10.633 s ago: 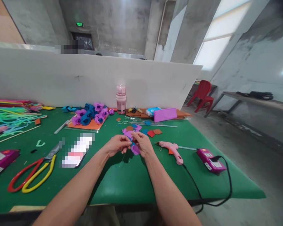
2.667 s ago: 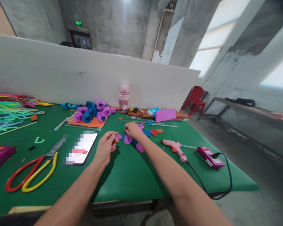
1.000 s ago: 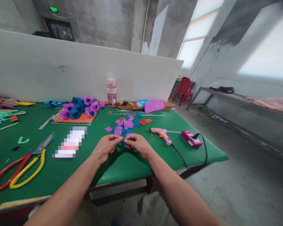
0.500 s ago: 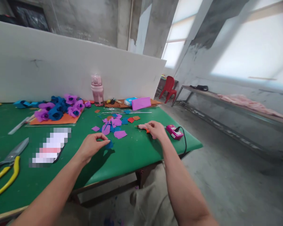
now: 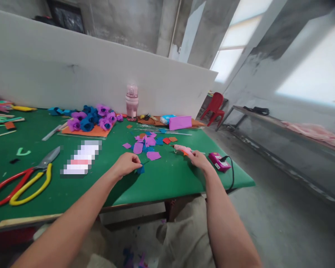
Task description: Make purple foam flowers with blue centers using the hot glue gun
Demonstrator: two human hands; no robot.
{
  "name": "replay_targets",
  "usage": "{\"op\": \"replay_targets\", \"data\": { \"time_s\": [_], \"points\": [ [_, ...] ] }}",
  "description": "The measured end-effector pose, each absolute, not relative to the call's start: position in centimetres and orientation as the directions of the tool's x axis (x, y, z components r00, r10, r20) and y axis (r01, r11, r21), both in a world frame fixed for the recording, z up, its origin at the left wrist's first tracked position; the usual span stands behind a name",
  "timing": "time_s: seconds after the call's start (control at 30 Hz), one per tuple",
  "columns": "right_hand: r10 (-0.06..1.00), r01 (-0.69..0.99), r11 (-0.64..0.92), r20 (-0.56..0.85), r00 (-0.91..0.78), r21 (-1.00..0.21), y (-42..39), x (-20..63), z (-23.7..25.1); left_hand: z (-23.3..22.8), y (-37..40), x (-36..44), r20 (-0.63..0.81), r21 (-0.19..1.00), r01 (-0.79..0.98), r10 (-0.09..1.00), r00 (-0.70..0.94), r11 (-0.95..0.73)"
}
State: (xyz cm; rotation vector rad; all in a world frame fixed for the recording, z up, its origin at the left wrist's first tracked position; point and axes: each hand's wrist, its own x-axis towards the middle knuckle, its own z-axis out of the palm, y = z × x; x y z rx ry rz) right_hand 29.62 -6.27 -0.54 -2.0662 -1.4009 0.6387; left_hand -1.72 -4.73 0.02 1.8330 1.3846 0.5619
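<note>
My left hand (image 5: 127,164) pinches a small blue paper or felt piece (image 5: 141,169) between thumb and fingertips, just above the green tabletop (image 5: 156,186). A thin dark stem seems to stick out beside the piece. My right hand (image 5: 199,160) is closed around the rear of a pink glue gun (image 5: 181,149) with an orange trigger. Its nozzle points left, toward a scatter of cut purple pieces (image 5: 153,155) and blue and brown ones. Behind them, on an orange sheet (image 5: 93,130), sits a cluster of purple and blue flowers (image 5: 87,124).
Large scissors (image 5: 35,178) with red and yellow handles lie at the left, beside a blurred phone (image 5: 82,158). A pink bottle (image 5: 132,104) stands at the back against a white board (image 5: 100,70). A magenta box (image 5: 219,162) with a black cable sits near the right edge.
The view has swung left, bringing more of the table's left side into sight. My right hand has shifted from over the glue gun to its rear. My left hand still pinches the blue piece.
</note>
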Motion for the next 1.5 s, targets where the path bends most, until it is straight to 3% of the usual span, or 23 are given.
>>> {"op": "replay_targets", "data": {
  "time_s": [0.07, 0.13, 0.23, 0.33, 0.43, 0.57, 0.73, 0.93, 1.13, 1.5],
  "points": [
    [0.937, 0.438, -0.256, -0.109, 0.333, -0.862, -6.5, 28.5, -0.3, -0.3, -4.5, -1.9, -0.096, 0.791, 0.601, 0.945, 0.313, -0.119],
    [0.962, 0.174, -0.196, -0.155, 0.223, -0.965, -6.8, 27.0, 0.2, -0.7, -4.3, -2.2, -0.112, 0.790, 0.604, 0.945, 0.308, -0.103],
    [0.971, -0.132, -0.236, -0.240, 0.020, -0.963, -7.0, 24.9, 0.8, -1.1, -4.0, -2.4, -0.125, 0.769, 0.632, 0.949, 0.290, -0.092],
    [0.940, -0.254, -0.342, -0.327, -0.099, -0.905, -7.3, 23.3, 1.2, -1.1, -4.0, -2.5, -0.106, 0.730, 0.675, 0.958, 0.266, -0.106],
    [0.951, -0.156, -0.298, -0.279, -0.132, -0.942, -8.1, 22.2, 1.8, -0.8, -4.3, -2.6, -0.094, 0.692, 0.714, 0.967, 0.237, -0.108],
    [0.969, 0.141, -0.118, -0.144, -0.198, -0.983, -9.7, 20.8, 3.0, -0.5, -4.7, -2.8, -0.055, 0.670, 0.729, 0.970, 0.238, -0.141],
    [0.961, 0.434, 0.006, -0.115, -0.251, -0.901, -11.2, 19.0, 3.9, -0.5, -4.6, -2.8, -0.081, 0.627, 0.769, 0.972, 0.222, -0.123],
    [0.961, 0.645, 0.138, -0.055, -0.270, -0.752, -11.8, 18.1, 3.7, -0.3, -4.4, -2.8, -0.080, 0.574, 0.803, 0.964, 0.254, -0.163],
    [0.949, 0.680, 0.263, 0.057, -0.310, -0.684, -12.0, 17.8, 3.5, -0.3, -4.6, -2.8, -0.073, 0.585, 0.794, 0.964, 0.254, -0.164],
    [0.950, 0.696, 0.265, 0.058, -0.306, -0.668, -12.0, 17.4, 3.5, -0.2, -4.6, -3.2, -0.067, 0.601, 0.783, 0.966, 0.251, -0.161]
  ]
}}
